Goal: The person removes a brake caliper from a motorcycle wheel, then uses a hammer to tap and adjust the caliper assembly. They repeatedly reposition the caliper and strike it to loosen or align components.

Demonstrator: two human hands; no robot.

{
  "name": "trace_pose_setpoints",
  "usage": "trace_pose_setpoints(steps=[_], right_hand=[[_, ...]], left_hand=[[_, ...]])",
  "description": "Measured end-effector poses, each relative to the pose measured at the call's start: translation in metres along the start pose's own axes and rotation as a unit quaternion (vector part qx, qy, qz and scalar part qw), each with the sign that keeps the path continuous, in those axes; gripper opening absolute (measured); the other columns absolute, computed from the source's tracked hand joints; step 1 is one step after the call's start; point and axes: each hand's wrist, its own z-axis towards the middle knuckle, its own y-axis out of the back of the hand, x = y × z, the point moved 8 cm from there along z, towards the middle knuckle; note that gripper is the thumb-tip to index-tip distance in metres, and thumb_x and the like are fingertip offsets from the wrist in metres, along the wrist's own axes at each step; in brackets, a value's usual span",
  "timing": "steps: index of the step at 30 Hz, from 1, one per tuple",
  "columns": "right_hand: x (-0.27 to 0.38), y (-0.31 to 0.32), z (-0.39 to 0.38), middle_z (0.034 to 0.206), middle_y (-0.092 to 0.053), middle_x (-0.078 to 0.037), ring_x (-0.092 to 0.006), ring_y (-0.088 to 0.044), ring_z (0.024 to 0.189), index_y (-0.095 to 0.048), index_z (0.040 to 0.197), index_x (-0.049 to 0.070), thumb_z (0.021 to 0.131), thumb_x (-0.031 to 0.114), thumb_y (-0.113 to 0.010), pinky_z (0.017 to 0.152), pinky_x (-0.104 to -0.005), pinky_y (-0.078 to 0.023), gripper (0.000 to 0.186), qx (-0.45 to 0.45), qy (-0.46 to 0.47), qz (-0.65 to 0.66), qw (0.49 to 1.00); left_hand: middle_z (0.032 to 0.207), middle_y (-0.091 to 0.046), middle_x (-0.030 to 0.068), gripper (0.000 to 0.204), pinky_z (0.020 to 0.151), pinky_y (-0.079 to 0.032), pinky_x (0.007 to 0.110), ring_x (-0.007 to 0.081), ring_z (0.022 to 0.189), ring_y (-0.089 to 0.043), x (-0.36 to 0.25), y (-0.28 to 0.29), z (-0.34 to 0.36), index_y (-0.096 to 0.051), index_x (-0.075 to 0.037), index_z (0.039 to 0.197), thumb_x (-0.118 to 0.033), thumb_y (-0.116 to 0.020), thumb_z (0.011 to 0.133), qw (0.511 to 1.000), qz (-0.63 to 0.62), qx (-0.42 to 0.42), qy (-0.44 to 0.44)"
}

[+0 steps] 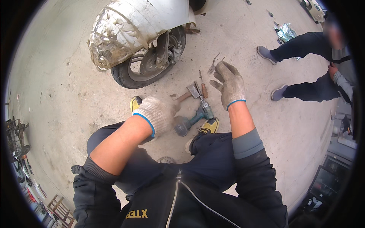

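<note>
Pliers [211, 68], curved and slender, show beside the spread, knit-gloved right hand [231, 82]; left hand [156, 111], grip unclear.

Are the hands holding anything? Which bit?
I can't tell: no grip shows clearly. The right hand appears near a metal tool, the left hand near a hammer.

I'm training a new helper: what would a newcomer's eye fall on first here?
First, the battered white vehicle, upper left of centre. Then the gloved left hand and right hand mid-picture, with a teal power tool and a hammer showing between them.
</note>
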Motion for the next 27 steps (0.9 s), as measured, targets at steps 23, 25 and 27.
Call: trace_pose_setpoints(steps=[23, 25, 27], right_hand=[[-0.085, -0.155, 0.165, 0.132, -0.068, -0.014, -0.0233, -0.069, 0.112, -0.05, 0.155, -0.002, 0.088, 0.021, -0.084, 0.087, -0.0356, -0.061, 0.078, 0.257, -0.136, 0.021, 0.956], [-0.088, -0.158, 0.168, 0.128, -0.069, -0.014, -0.0227, -0.071, 0.107, -0.052, 0.152, -0.004, 0.088, 0.019, -0.084, 0.083, -0.0338, -0.061, 0.075, 0.254, -0.138, 0.024, 0.957], [-0.091, -0.161, 0.169, 0.124, -0.07, -0.015, -0.0218, -0.072, 0.102, -0.053, 0.149, -0.006, 0.088, 0.017, -0.083, 0.081, -0.0325, -0.062, 0.072, 0.251, -0.152, 0.039, 0.955]], left_hand=[[0.1, -0.075, 0.0215, 0.04, 0.089, -0.057, 0.052, 0.0421, 0.099, -0.072, 0.082, 0.027, 0.042, -0.077, -0.007, 0.117, -0.034, -0.08, 0.087, 0.974, -0.107, -0.064, 0.188], [0.1, -0.075, 0.0207, 0.04, 0.088, -0.057, 0.053, 0.0421, 0.099, -0.071, 0.082, 0.026, 0.046, -0.077, -0.007, 0.116, -0.035, -0.08, 0.087, 0.975, -0.104, -0.064, 0.187], [0.099, -0.075, 0.0201, 0.04, 0.087, -0.057, 0.053, 0.0421, 0.098, -0.071, 0.081, 0.025, 0.05, -0.076, -0.007, 0.114, -0.035, -0.08, 0.087, 0.978, -0.091, -0.06, 0.181]])
